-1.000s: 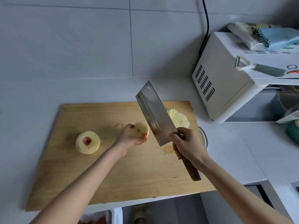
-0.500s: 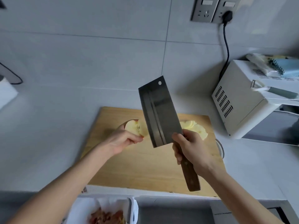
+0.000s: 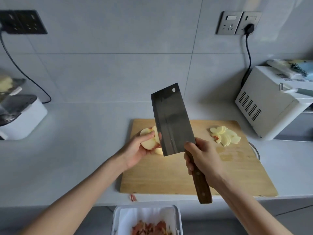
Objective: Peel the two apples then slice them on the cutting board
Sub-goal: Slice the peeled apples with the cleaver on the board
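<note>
Grey counter (image 3: pixel 76 158), tiled wall (image 3: pixel 118 48), wooden cutting board (image 3: pixel 237 175); left hand (image 3: pixel 135 151) grips apple piece (image 3: pixel 148 141), right hand (image 3: pixel 201 156) grips cleaver (image 3: pixel 171 119).

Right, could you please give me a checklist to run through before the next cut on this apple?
1. Grip on the cleaver: ok; the right hand wraps its wooden handle.
2. Apple piece resting on the cutting board: not ok; the left hand holds it above the board's left end.
3. Left fingers clear of the blade: cannot tell; the blade overlaps the piece in this view.
4. Room to cut: ok; bare wood shows in the board's middle.
5. Finished slices out of the way: ok; they are piled at the far right corner.
6. Peel fully off: not ok; some red shows at the piece's edge.
</note>
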The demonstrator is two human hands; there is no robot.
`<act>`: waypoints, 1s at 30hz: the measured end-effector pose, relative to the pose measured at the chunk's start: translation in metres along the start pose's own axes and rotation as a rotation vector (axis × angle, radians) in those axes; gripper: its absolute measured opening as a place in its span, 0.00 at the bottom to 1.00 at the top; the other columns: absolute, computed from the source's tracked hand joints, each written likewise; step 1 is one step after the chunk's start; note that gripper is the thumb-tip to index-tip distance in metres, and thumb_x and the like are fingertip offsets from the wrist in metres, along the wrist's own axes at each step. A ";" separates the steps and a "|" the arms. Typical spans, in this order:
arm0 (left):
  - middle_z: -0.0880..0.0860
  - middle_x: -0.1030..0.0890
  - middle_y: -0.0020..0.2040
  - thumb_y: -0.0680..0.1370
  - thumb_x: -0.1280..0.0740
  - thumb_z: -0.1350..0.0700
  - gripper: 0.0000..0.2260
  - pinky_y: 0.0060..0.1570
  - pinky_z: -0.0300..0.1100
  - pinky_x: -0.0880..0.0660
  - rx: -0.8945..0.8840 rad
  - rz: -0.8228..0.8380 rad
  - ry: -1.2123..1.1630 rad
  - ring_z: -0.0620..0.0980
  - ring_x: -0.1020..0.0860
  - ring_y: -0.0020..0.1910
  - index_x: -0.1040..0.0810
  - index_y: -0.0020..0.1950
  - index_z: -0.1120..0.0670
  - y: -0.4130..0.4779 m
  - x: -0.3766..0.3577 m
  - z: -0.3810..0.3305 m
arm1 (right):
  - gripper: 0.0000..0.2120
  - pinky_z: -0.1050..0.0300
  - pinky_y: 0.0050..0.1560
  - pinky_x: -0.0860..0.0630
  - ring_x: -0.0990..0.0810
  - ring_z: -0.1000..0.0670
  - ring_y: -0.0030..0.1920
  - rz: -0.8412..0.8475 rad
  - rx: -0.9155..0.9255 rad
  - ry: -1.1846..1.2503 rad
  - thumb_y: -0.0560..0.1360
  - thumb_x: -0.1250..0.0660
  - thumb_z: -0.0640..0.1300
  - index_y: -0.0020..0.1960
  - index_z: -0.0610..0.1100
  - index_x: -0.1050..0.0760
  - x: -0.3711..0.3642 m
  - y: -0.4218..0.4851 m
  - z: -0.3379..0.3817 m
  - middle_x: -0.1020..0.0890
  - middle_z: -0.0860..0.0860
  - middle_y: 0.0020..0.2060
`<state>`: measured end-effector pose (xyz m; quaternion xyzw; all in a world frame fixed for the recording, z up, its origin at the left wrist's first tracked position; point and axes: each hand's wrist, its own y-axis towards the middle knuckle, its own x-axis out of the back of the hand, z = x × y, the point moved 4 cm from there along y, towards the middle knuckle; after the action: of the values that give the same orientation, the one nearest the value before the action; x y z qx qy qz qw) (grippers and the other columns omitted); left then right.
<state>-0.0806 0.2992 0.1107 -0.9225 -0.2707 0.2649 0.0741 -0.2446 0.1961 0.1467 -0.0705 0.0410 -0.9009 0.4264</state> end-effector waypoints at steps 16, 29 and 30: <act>0.51 0.19 0.34 0.70 0.31 0.48 0.09 0.31 0.39 0.33 -0.063 0.182 0.381 0.47 0.20 0.32 0.23 0.43 0.52 -0.011 0.014 -0.018 | 0.10 0.60 0.23 0.31 0.32 0.51 0.20 -0.123 -0.083 0.022 0.75 0.40 0.38 0.36 0.44 0.29 -0.037 -0.029 0.003 0.28 0.47 0.23; 0.49 0.19 0.35 0.74 0.32 0.49 0.08 0.33 0.37 0.27 -0.047 0.212 0.370 0.47 0.20 0.34 0.23 0.46 0.53 0.002 0.006 -0.005 | 0.06 0.61 0.23 0.29 0.31 0.53 0.21 -0.172 -0.125 -0.033 0.76 0.40 0.38 0.40 0.41 0.30 -0.034 -0.038 0.008 0.28 0.49 0.23; 0.49 0.19 0.35 0.73 0.31 0.49 0.09 0.32 0.37 0.26 -0.042 0.211 0.368 0.47 0.20 0.34 0.23 0.46 0.53 0.003 0.006 -0.006 | 0.06 0.60 0.23 0.29 0.31 0.53 0.21 -0.175 -0.126 -0.023 0.76 0.40 0.38 0.40 0.40 0.30 -0.034 -0.038 0.007 0.28 0.49 0.23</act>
<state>-0.0720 0.3002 0.1119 -0.9799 -0.1601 0.0927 0.0751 -0.2514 0.2468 0.1556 -0.1109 0.0863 -0.9294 0.3413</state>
